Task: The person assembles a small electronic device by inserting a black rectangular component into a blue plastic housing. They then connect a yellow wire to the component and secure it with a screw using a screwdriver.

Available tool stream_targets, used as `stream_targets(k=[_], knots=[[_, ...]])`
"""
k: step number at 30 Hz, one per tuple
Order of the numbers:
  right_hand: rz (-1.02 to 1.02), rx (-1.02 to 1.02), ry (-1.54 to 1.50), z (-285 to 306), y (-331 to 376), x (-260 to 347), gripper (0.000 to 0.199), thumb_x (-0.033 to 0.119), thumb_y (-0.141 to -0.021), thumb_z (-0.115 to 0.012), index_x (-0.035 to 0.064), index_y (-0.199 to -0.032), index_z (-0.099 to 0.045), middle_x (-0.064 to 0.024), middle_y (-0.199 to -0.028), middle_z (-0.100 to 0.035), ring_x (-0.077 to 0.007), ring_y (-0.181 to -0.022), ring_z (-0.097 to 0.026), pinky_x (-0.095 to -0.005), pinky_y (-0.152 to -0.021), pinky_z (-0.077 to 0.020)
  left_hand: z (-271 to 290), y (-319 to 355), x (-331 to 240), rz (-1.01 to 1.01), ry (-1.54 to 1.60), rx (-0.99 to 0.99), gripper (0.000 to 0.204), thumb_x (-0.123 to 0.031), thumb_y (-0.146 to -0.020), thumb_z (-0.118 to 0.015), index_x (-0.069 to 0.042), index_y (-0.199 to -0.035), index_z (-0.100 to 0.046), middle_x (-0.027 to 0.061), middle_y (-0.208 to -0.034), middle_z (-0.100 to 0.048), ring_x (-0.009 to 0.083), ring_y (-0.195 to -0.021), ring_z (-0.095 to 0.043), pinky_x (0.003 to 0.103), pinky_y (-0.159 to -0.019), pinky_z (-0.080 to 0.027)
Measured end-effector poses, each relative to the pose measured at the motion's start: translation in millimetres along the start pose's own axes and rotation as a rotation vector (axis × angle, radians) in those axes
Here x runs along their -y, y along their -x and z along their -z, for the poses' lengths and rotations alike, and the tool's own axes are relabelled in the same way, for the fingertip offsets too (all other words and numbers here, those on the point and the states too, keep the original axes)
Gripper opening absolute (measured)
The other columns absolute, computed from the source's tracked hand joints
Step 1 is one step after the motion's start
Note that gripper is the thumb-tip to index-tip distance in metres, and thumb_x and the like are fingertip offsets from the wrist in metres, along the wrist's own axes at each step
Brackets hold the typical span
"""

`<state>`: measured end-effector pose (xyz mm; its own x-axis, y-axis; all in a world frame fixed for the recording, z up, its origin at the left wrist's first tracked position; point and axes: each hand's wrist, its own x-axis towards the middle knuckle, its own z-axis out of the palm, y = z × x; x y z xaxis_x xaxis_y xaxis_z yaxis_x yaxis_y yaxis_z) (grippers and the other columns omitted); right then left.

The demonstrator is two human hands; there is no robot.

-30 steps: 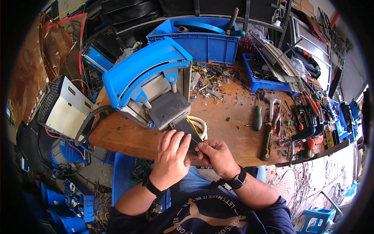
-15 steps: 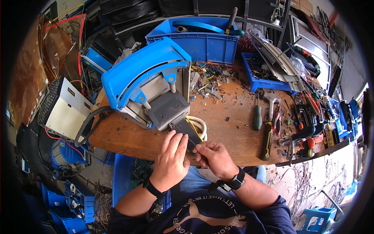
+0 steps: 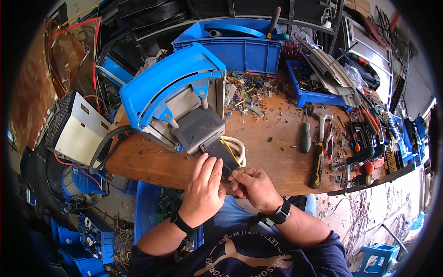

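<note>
A machine part with a blue curved cover [image 3: 170, 83] lies on the wooden bench in front of me. Below the cover is a dark grey block [image 3: 200, 130], joined by two metal posts. From the block a dark rectangular bar [image 3: 224, 155] points toward me, and a pale coiled cable [image 3: 237, 148] lies beside it. My left hand [image 3: 203, 187] rests its outstretched fingers along the bar's left side. At the bar's near end, my right hand [image 3: 254, 187] pinches thumb and fingers together; a small bit of metal shows there, too small to name.
Right of my hands lie a green-handled screwdriver [image 3: 305, 137], a hammer [image 3: 318, 159] and red pliers [image 3: 328, 141]. More hand tools crowd the right edge. Small scrap and screws are scattered behind, before a large blue crate [image 3: 230, 54]. A white box [image 3: 83, 124] stands left.
</note>
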<state>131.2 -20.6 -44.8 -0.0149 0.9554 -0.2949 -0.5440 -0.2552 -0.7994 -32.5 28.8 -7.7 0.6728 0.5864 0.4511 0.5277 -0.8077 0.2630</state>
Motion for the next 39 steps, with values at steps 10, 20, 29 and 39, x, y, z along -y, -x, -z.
stream_targets(k=[10,20,29,39], knots=[[0.008,-0.019,-0.026,-3.4,0.8,0.7,0.017,0.013,-0.094,-0.057,-0.0029,-0.091,-0.062,-0.0067,-0.069,-0.062,-0.0113,-0.051,-0.052,-0.0235,-0.046,-0.0399,1.5,-0.3,-3.4,-0.003,-0.010,0.003,0.055,0.000,-0.069,-0.060,0.011,-0.122,-0.051,0.0254,-0.123,-0.050,0.0428,-0.125,-0.043,0.047,-0.104,-0.039],[0.009,-0.007,-0.051,-1.4,-0.9,-2.2,0.017,0.014,-0.094,-0.057,-0.0021,-0.091,-0.062,-0.0066,-0.069,-0.062,-0.0115,-0.052,-0.053,-0.0235,-0.046,-0.0408,1.3,-0.8,-3.7,0.005,-0.016,-0.007,0.051,0.001,-0.069,-0.058,0.010,-0.119,-0.054,0.0247,-0.121,-0.052,0.0424,-0.124,-0.045,0.047,-0.103,-0.041],[0.058,0.007,0.096,-2.9,0.6,-1.2,0.019,0.017,-0.097,-0.056,0.0007,-0.091,-0.064,-0.0039,-0.069,-0.063,-0.0085,-0.052,-0.053,-0.0220,-0.048,-0.0427,1.9,1.2,1.4,-0.037,-0.039,0.010,0.056,-0.001,-0.068,-0.064,0.011,-0.121,-0.051,0.0255,-0.123,-0.050,0.0421,-0.125,-0.043,0.044,-0.104,-0.040],[0.087,-0.016,0.175,-6.1,1.3,1.2,0.020,0.016,-0.096,-0.057,0.0011,-0.086,-0.065,-0.0031,-0.067,-0.063,-0.0076,-0.052,-0.054,-0.0211,-0.047,-0.0429,2.6,1.8,1.7,-0.041,-0.021,0.016,0.055,-0.001,-0.069,-0.062,0.012,-0.121,-0.051,0.0266,-0.124,-0.049,0.0427,-0.125,-0.043,0.045,-0.105,-0.039]])
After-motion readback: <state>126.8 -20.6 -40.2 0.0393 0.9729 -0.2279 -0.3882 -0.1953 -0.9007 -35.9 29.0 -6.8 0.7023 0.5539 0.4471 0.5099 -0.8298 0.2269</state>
